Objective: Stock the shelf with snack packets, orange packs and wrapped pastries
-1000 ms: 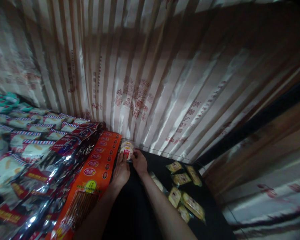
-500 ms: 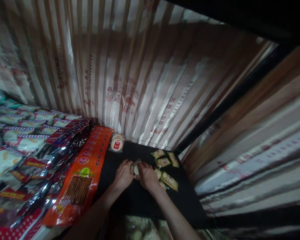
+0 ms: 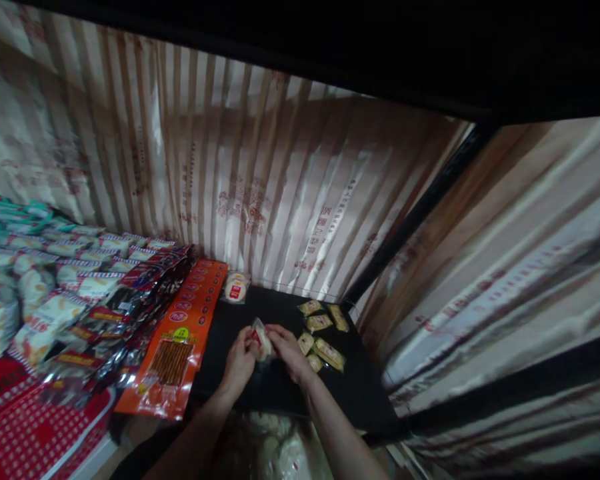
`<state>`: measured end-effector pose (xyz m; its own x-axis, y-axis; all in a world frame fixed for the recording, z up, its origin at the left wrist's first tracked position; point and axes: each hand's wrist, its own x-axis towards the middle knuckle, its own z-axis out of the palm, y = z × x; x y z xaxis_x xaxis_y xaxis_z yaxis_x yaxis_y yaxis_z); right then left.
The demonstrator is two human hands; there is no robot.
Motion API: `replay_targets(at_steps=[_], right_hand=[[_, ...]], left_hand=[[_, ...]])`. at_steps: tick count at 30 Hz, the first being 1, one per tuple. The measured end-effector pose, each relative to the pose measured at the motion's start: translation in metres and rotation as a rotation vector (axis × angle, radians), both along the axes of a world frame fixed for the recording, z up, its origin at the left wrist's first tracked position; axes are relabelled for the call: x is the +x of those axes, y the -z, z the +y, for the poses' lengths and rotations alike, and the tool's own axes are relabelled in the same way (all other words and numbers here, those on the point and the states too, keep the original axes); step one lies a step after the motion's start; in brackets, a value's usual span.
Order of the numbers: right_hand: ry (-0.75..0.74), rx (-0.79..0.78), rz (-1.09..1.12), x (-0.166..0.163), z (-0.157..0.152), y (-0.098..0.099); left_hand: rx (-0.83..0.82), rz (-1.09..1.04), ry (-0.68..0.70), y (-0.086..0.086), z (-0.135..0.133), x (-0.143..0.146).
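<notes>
Head view, downward over black shelf (image 3: 280, 400)

Left hand (image 3: 240, 362), right hand (image 3: 289, 349) (close together)

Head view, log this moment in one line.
left hand: holds snack packet | right hand: same packet | under: black shelf | beside: yellow packets

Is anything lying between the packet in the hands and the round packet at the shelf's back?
Nothing visible: only bare black shelf lies between the held packet and the round packet. Yellow packets sit right, the orange pack left.
</notes>
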<state>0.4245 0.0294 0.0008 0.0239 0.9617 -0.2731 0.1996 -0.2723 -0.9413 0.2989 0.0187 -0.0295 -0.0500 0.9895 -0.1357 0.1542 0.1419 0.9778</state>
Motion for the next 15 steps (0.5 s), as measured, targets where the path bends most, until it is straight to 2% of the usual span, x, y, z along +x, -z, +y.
replay_targets(at_steps=[2,4,8,12,15], right_hand=[[0.002,-0.053,0.244,0.000,-0.005,-0.001],[0.004,-0.065,0.341,-0.001,-0.012,-0.004],[0.051,-0.024,0.377,-0.005,-0.024,-0.005],[0.118,0.011,0.350,-0.002,-0.029,0.005],[0.210,0.030,0.365,0.005,-0.031,0.012]], left_hand=[[0.044,0.010,0.018,-0.005,-0.003,0.002],[0.071,0.088,-0.002,-0.008,-0.005,0.004],[0.138,0.128,-0.043,-0.009,-0.013,0.012],[0.207,0.127,-0.037,-0.004,-0.026,0.021],[0.222,0.202,-0.119,0.000,-0.033,0.023]])
